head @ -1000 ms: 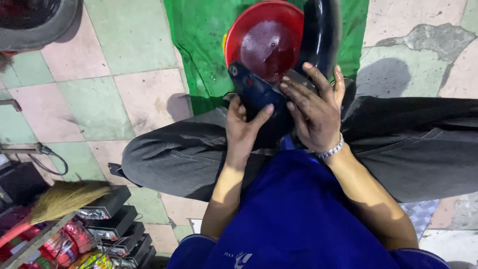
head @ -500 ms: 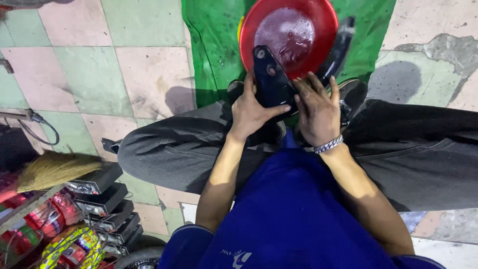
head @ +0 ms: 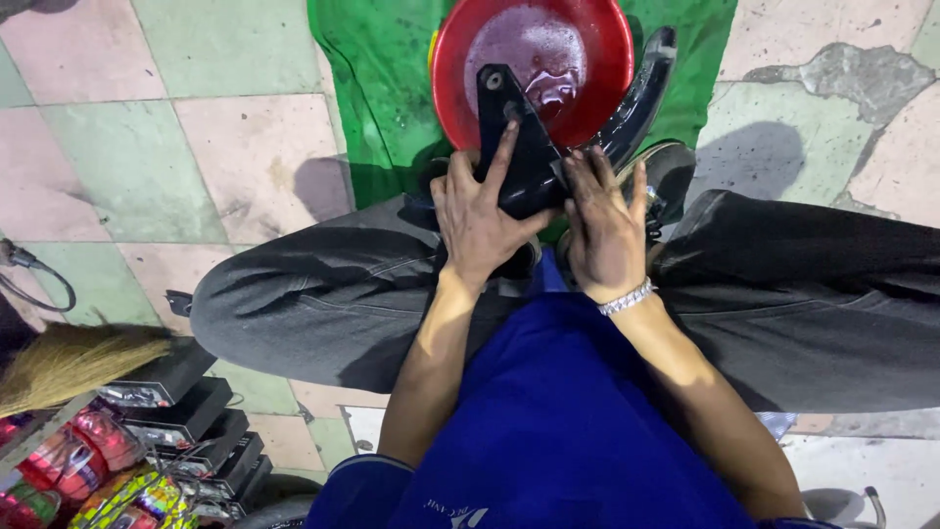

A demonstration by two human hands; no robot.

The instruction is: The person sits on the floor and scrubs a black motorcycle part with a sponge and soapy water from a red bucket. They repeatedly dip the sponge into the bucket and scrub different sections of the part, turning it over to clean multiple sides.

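Both hands grip a glossy black curved part (head: 548, 147) over the person's lap — the left hand (head: 480, 220) wraps its flat end, forefinger stretched along it, the right hand (head: 605, 230) presses its middle. It overlaps a red basin (head: 450, 69) of water on green cloth (head: 372, 88).

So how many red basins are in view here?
1. The red basin sits on the green cloth, just beyond both hands, which hold a black curved part over its near rim. Another could be hidden outside the frame.

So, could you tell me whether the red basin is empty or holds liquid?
The red basin holds shallow liquid: a glossy, reflective pool covers its bottom.
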